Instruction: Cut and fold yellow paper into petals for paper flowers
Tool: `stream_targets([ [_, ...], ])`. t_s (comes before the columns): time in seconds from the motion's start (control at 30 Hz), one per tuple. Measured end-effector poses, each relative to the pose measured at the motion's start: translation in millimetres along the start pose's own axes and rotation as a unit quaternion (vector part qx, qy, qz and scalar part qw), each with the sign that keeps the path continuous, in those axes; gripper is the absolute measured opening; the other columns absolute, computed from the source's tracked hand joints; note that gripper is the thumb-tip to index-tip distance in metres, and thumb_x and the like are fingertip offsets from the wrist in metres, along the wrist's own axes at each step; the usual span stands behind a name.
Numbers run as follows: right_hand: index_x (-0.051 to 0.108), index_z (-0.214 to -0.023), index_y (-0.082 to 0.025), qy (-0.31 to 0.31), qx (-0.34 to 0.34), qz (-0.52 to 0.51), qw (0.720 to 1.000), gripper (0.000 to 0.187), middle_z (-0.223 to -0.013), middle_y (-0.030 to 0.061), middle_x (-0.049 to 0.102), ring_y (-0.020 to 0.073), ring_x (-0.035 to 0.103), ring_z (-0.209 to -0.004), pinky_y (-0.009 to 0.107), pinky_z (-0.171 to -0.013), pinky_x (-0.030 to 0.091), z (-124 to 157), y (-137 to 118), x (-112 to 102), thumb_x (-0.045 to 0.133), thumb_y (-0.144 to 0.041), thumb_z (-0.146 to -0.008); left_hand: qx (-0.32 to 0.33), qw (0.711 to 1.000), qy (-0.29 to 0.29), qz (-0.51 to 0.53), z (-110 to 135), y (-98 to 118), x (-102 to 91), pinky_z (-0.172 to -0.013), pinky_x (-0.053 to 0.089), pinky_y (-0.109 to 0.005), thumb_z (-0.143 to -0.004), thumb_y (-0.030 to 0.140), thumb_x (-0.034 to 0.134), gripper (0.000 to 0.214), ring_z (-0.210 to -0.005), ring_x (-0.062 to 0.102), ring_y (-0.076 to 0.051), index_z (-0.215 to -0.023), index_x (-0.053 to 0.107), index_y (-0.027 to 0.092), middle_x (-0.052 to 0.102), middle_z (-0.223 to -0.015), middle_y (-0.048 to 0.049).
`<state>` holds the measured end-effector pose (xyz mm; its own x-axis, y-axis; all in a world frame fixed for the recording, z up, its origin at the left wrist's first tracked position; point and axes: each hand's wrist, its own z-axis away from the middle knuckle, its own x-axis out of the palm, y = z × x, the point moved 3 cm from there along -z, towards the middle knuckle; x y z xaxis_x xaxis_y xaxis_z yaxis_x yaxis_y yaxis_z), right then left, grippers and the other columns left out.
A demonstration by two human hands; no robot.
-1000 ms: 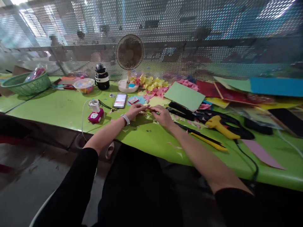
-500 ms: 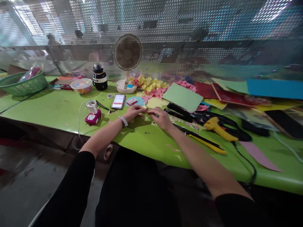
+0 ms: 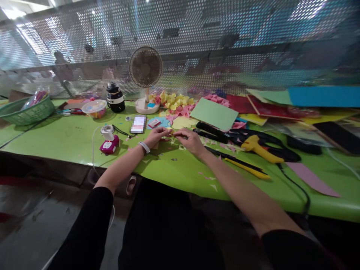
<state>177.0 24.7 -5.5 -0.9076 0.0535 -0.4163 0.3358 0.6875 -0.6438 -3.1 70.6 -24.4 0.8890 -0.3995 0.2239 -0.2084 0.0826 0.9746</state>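
Observation:
Both my hands meet over the green table point(image 3: 70, 138), just above its surface. My left hand point(image 3: 156, 135), with a white band at the wrist, pinches one end of a small yellow paper piece point(image 3: 170, 132). My right hand point(image 3: 189, 138) pinches the other end, fingers closed. Paper scraps point(image 3: 180, 147) lie scattered under and around both hands. A heap of folded yellow and pink paper pieces point(image 3: 177, 103) lies just beyond them.
A small desk fan point(image 3: 145, 77), a dark mug point(image 3: 114, 98), a plastic bowl point(image 3: 94, 108) and a green basket point(image 3: 26, 110) stand at the back left. A pink gadget point(image 3: 109, 144) sits left. A yellow glue gun point(image 3: 260, 149), black tools and coloured sheets point(image 3: 215, 113) lie right.
The hands stay together on the small yellow piece with only slight finger shifts. The view has tilted a little, so everything sits slightly lower and to the left.

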Motion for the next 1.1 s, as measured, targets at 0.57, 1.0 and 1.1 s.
stream_targets([
  [0.57, 0.071, -0.084, -0.018, 0.004, 0.131, -0.049, 0.99, 0.019, -0.082, 0.0065, 0.075, 0.0189, 0.066, -0.069, 0.036, -0.069, 0.056, 0.6, -3.2, 1.1, 0.067, -0.037, -0.08, 0.002, 1.0, 0.007, 0.0, 7.3, 6.2, 6.3, -0.074, 0.053, -0.027, -0.056, 0.047, 0.092, 0.053, -0.075, 0.062, -0.008, -0.08, 0.06, 0.013, 0.064, -0.081, 0.0023],
  [1.0, 0.069, -0.077, -0.018, -0.018, 0.16, -0.067, 0.985, 0.016, -0.07, 0.0035, 0.071, 0.0162, 0.059, -0.058, 0.031, -0.056, 0.049, 0.5, -2.4, 2.8, 0.069, -0.034, -0.075, 0.033, 0.999, -0.009, -0.027, 9.6, 10.2, 11.3, -0.072, 0.053, -0.026, -0.058, 0.046, 0.091, 0.05, -0.072, 0.059, -0.007, -0.077, 0.061, 0.012, 0.062, -0.078, 0.0025],
  [1.1, 0.07, -0.078, -0.018, -0.029, 0.16, -0.076, 0.984, 0.018, -0.072, 0.0042, 0.071, 0.0165, 0.06, -0.059, 0.031, -0.056, 0.049, 0.7, -2.7, 4.1, 0.071, -0.036, -0.076, 0.032, 0.999, -0.014, -0.023, 9.7, 10.3, 11.4, -0.072, 0.052, -0.025, -0.059, 0.044, 0.091, 0.048, -0.073, 0.061, -0.007, -0.078, 0.062, 0.012, 0.063, -0.08, 0.0021],
])
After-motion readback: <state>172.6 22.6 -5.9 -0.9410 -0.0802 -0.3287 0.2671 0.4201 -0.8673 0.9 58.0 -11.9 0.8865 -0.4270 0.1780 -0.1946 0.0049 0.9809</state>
